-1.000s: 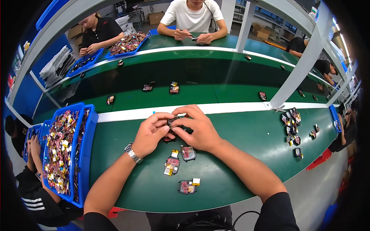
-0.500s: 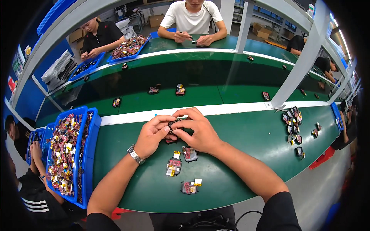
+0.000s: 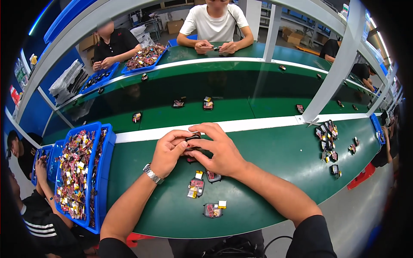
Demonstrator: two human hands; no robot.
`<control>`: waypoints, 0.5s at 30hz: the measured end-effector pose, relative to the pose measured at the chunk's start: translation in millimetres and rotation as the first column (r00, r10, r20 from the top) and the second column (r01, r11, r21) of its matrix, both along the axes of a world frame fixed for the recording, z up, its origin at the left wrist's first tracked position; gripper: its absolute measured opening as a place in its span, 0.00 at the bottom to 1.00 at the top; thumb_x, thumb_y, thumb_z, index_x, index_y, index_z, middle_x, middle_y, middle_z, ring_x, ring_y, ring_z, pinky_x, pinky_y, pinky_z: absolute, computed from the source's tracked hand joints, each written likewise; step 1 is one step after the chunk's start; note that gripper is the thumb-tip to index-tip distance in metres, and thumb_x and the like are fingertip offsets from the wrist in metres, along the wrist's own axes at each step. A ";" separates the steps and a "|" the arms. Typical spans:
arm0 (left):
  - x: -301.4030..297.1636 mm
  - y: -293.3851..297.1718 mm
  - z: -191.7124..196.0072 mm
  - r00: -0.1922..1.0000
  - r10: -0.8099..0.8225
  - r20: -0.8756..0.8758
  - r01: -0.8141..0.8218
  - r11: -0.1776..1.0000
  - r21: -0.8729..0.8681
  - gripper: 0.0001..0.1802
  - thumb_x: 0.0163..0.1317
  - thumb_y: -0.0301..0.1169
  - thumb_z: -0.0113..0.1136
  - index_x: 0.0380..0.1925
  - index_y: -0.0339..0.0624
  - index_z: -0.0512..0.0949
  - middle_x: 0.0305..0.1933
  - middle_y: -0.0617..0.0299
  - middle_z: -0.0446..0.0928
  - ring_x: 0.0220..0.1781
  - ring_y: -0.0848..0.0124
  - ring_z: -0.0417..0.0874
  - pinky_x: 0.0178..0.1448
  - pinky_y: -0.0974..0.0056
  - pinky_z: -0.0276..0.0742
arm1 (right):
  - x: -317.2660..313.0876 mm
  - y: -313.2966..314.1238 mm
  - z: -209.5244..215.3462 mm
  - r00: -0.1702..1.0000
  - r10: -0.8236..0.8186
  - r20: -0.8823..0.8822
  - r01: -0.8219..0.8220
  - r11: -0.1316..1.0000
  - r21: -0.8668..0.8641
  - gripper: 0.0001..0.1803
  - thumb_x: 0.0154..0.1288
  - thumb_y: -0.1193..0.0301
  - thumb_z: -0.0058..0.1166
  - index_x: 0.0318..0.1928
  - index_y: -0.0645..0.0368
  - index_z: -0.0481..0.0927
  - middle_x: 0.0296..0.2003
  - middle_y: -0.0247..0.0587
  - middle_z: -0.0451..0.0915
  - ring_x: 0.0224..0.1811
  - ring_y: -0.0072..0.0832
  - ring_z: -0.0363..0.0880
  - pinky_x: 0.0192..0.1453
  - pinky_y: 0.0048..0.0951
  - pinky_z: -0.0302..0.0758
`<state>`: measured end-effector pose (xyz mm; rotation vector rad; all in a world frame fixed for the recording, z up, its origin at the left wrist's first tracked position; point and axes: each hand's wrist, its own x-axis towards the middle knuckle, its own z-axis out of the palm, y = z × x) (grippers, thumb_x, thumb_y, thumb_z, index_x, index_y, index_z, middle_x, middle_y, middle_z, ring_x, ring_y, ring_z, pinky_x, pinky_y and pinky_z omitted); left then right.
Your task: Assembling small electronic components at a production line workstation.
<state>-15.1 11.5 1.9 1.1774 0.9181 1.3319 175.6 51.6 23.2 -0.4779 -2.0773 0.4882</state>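
A small black device casing (image 3: pixel 195 137) is held between both hands above the green table; fingers cover much of it. My left hand (image 3: pixel 168 151), with a metal watch on its wrist, pinches it from the left. From the right, the thumb and fingers of my right hand (image 3: pixel 224 151) are closed around it. Below the hands lie opened casings with red circuit boards: one (image 3: pixel 213 176) partly under my right hand, one with silver-and-yellow battery packs (image 3: pixel 196 187), and another nearer me (image 3: pixel 212 210). One more (image 3: pixel 191 159) is mostly hidden under my hands.
Blue bins (image 3: pixel 95 180) heaped with boards and batteries stand at the left. More assemblies (image 3: pixel 328 137) are clustered at the right by a grey post (image 3: pixel 329 77). Beyond a white rail (image 3: pixel 142 135), units lie spaced along a green strip (image 3: pixel 232 109). Other people sit around.
My right fingers have shifted on the casing, which now shows at a different tilt. The units on the far strip sit slightly further right. The whole view has shifted a little.
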 end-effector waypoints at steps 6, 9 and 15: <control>-8.1 -1.9 -2.0 0.996 -0.084 0.010 0.084 0.996 -0.008 0.14 0.71 0.23 0.50 0.55 0.32 0.71 0.50 0.50 0.80 0.48 0.68 0.85 0.53 0.65 0.84 | 0.3 4.6 -8.4 1.000 -0.008 -0.010 0.007 0.998 -0.060 0.10 0.54 0.75 0.64 0.39 0.58 0.85 0.51 0.40 0.78 0.55 0.41 0.74 0.58 0.37 0.74; -5.5 -1.4 -2.7 0.996 -0.085 -0.018 0.084 0.994 -0.073 0.16 0.71 0.26 0.53 0.57 0.33 0.71 0.53 0.51 0.79 0.50 0.67 0.84 0.54 0.64 0.85 | -2.7 7.6 -13.4 0.999 0.012 -0.035 -0.017 0.988 -0.151 0.11 0.54 0.76 0.63 0.40 0.55 0.86 0.50 0.42 0.79 0.54 0.41 0.76 0.54 0.37 0.77; 6.8 1.3 0.5 0.983 -0.165 0.086 0.168 0.985 -0.028 0.19 0.71 0.27 0.52 0.61 0.34 0.70 0.50 0.55 0.81 0.44 0.74 0.85 0.49 0.69 0.84 | 6.2 0.9 1.8 1.000 0.018 0.013 -0.015 0.972 -0.237 0.10 0.54 0.78 0.61 0.39 0.58 0.86 0.53 0.45 0.77 0.56 0.40 0.77 0.55 0.36 0.77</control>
